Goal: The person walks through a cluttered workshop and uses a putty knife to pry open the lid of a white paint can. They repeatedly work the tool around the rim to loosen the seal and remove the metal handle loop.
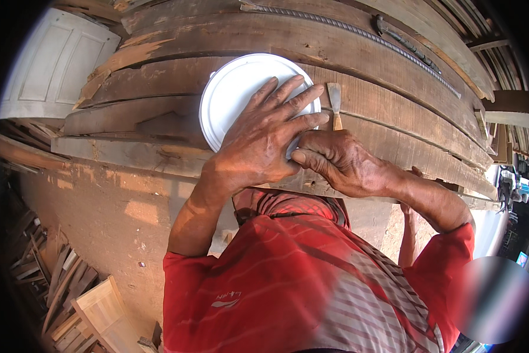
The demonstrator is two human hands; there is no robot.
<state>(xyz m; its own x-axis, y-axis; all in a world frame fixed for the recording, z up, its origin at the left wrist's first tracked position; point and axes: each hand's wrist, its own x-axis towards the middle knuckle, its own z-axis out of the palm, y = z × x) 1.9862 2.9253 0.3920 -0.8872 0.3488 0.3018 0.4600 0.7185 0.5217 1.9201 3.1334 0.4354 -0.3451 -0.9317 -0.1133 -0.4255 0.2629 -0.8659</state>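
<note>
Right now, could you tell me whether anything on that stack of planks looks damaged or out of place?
Yes: the plank end at the upper left, beside the white lid, is splintered, with pale ragged wood exposed. The other planks look weathered but whole.

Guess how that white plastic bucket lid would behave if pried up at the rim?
The white lid looks thin, so it probably flexes rather than lifting stiffly. The left hand lies flat on it, the right hand at its rim. Likely light, smooth, somewhat slippery.

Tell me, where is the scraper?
In the head view, the scraper lies on the wooden planks, just right of the white lid, above the right hand.
</note>
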